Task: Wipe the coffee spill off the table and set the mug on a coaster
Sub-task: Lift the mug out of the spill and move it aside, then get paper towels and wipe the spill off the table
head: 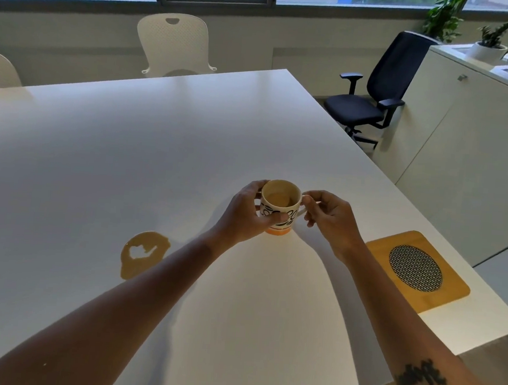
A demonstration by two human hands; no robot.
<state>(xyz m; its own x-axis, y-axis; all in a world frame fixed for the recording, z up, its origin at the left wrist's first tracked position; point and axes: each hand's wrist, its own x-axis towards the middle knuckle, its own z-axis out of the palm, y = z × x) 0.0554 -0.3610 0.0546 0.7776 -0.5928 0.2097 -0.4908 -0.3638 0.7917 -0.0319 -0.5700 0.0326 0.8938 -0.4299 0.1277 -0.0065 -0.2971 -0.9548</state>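
Observation:
A white mug (280, 204) with black markings and an orange base stands upright on the white table (160, 143), with light coffee inside. My left hand (245, 218) wraps around the mug's left side. My right hand (327, 218) pinches the mug's handle on its right. A brown coffee spill (143, 253) lies on the table to the left of the mug. A wooden coaster (417, 270) with a round metal mesh centre sits near the table's right edge, right of my right hand. No cloth is in view.
Two pale chairs (173, 44) stand behind the table's far edge. A dark office chair (374, 89) is off the table's right side, next to white cabinets (467, 132) with potted plants (488, 48) on top. Windows run along the back wall.

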